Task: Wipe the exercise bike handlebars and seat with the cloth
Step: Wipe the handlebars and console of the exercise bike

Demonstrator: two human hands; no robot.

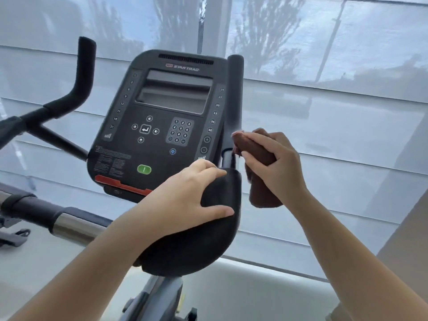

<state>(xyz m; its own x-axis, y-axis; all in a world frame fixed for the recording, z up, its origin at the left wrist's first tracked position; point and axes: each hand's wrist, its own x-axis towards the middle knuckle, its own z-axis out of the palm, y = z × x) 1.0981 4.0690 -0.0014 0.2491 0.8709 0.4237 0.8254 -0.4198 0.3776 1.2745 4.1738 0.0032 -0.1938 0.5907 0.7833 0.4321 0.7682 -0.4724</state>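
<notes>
The black right handlebar (235,93) of the exercise bike rises beside the console. My right hand (275,163) is closed around a brown cloth (261,195), pressing it against the lower part of that upright grip. My left hand (185,200) rests with spread fingers over a black padded elbow rest (199,242) just below the console. The left handlebar (81,77) stands free at the far left. The seat is out of view.
The dark console (159,121) with a keypad and green button sits between the handlebars. Another machine's grey rail (46,216) runs along the lower left. Sheer white blinds (335,112) cover the window behind. The bike's frame post (159,295) shows below.
</notes>
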